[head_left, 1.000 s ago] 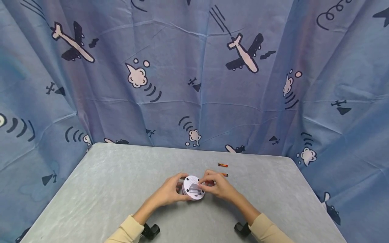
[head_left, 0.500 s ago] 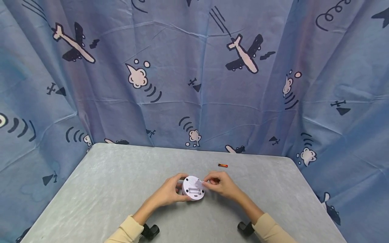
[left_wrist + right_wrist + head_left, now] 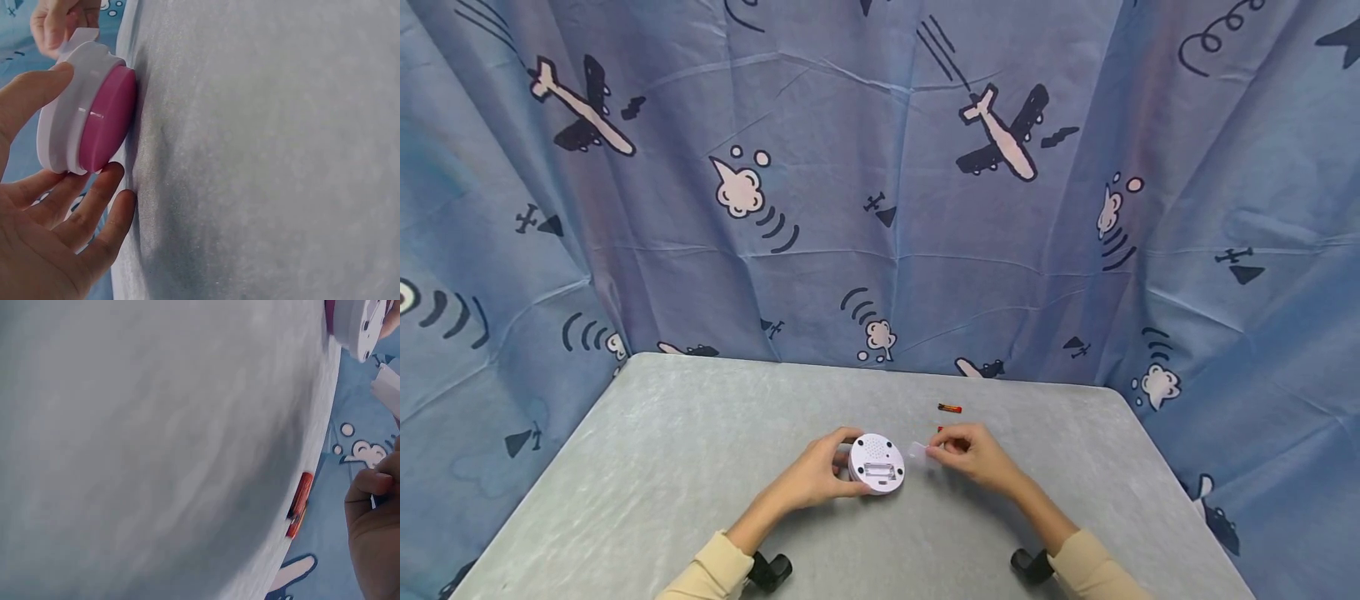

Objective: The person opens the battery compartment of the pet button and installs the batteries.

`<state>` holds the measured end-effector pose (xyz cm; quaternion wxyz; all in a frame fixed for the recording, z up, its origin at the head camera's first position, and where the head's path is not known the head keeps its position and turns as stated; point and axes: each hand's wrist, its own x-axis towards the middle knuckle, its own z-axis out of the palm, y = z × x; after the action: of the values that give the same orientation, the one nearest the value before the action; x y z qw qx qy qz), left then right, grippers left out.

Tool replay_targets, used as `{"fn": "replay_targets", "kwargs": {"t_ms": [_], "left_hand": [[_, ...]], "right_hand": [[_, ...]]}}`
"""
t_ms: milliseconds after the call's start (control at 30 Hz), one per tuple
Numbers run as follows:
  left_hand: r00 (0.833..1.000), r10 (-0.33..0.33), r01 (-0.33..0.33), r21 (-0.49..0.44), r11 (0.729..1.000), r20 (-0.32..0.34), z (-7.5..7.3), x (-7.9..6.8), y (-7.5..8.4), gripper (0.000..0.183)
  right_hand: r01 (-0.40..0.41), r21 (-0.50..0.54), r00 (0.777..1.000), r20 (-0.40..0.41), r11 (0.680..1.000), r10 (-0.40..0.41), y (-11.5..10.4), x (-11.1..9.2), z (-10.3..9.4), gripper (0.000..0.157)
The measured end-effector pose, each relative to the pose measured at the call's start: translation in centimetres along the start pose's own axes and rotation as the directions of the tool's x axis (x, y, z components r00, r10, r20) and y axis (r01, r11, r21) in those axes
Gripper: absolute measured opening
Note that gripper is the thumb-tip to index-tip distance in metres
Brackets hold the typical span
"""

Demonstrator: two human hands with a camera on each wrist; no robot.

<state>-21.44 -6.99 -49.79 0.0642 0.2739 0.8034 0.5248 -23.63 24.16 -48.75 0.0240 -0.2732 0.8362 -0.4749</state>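
My left hand [image 3: 812, 477] grips a round white battery-powered device [image 3: 863, 450] by its sides, thumb at the near edge and fingers at the far edge. Its face shows a dotted grille, small dark feet and an uncovered battery compartment [image 3: 880, 472]. In the left wrist view a pink dome [image 3: 110, 119] forms the device's underside, close to the tabletop. To the right, my right hand [image 3: 976, 458] pinches a thin whitish battery cover [image 3: 917, 450] between thumb and forefinger, apart from the device. The right wrist view shows that cover [image 3: 387, 387] near its right edge.
Beyond my right hand an orange-and-black battery [image 3: 950, 408] lies on the grey-white table [image 3: 737, 400]. A second battery [image 3: 940, 429] is mostly hidden behind the fingers. A blue curtain [image 3: 820, 208] with printed airplanes hangs behind the table.
My right hand has drawn the battery cover off the device's face and moved it to the right, exposing the compartment. The left hand and the device stay in place.
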Motion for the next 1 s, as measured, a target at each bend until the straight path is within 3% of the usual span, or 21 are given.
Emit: {"fn": "replay_targets", "kwargs": {"t_ms": [633,1000], "left_hand": [[1.0,-0.001,0.001,-0.035,0.999,0.006,0.0,-0.1,-0.1,0.074],[1.0,-0.007,0.007,-0.021,1.0,0.004,0.1,-0.1,-0.2,0.074]], "right_hand": [[0.051,-0.087,0.999,0.023,0.995,-0.049,2.8,-3.1,-3.2,0.005],[-0.014,-0.123,0.997,0.079,0.992,0.024,2.8,-4.3,-4.3,0.005]]}}
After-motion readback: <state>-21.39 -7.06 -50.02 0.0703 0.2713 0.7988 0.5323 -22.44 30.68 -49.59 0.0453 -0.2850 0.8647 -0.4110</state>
